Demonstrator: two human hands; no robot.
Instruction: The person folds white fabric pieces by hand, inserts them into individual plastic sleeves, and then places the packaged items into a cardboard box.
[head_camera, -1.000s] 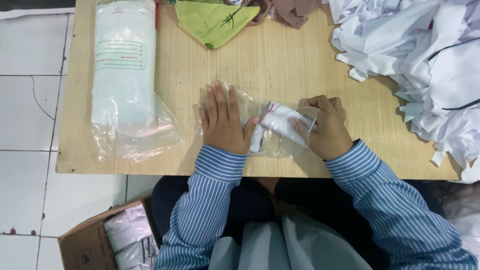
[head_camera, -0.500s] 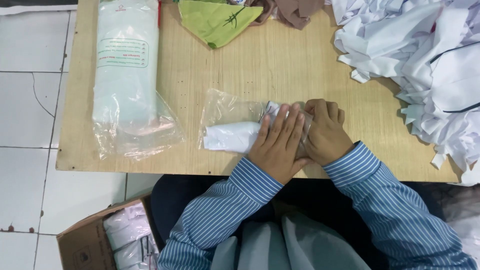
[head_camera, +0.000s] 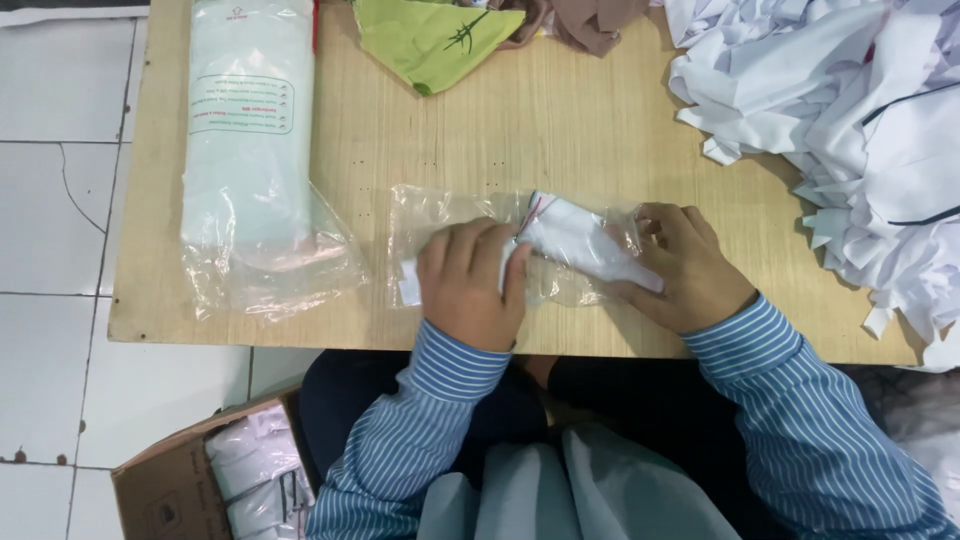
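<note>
Bright even overhead light, soft shadows, slight glare on plastic, mild motion blur w/ hands.

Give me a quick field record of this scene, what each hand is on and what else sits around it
Left hand: pressed flat on the clear plastic bag
Right hand: holding the bag's right end over the folded white cloth
Surface: wooden table
Left of the hands: long packet of white goods
Far edge: green cloth
Right: pile of white cloth
Floor: cardboard box

The person is wearing a long-sleeved shirt with fine blue and white stripes, its buttoned cuffs (head_camera: 462, 362) reaching both wrists.
</note>
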